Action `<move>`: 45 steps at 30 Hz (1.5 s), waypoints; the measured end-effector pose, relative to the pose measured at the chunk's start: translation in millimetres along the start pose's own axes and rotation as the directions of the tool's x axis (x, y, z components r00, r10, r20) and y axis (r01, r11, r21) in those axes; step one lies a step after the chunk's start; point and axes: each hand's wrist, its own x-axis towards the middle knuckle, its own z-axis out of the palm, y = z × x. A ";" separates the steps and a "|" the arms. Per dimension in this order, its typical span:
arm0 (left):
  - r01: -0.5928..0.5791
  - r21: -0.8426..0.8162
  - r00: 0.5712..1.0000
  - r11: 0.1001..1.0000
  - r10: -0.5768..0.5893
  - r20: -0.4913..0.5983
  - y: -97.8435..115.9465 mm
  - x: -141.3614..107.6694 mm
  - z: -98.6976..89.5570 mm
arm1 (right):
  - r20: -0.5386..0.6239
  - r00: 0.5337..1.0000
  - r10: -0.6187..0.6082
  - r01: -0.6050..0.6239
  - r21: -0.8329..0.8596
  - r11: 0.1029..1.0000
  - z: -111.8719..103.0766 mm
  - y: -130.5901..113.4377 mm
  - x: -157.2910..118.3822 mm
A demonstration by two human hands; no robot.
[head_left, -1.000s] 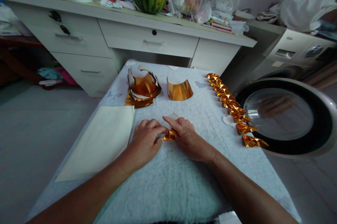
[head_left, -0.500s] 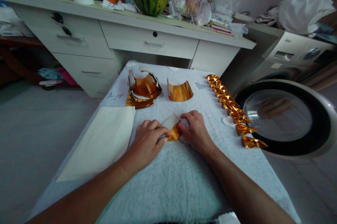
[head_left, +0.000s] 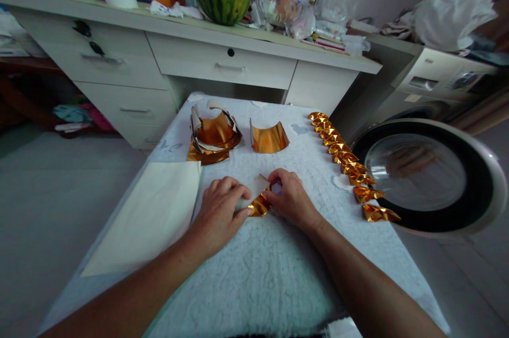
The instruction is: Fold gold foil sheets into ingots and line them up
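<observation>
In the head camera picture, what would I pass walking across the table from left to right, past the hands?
Cream sheet → left hand → gold paper → right hand → row of folded gold pieces.

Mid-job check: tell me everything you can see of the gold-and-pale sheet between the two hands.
The sheet is small and looks like foil-faced paper: shiny, creased gold along the near side, matte and pale on the far part. The gold band runs diagonally and appears folded over. It lies on the light patterned cloth. The left hand touches its left side, thumb by the gold; the right hand has fingertips at its right edge. Fingers hide part of its outline.
</observation>
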 end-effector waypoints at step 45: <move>0.133 -0.719 0.926 0.682 -0.345 -0.156 0.0 6.2 -10.1 | 0.271 0.963 0.013 -0.242 0.837 0.491 -4.4 -7.6 -12.4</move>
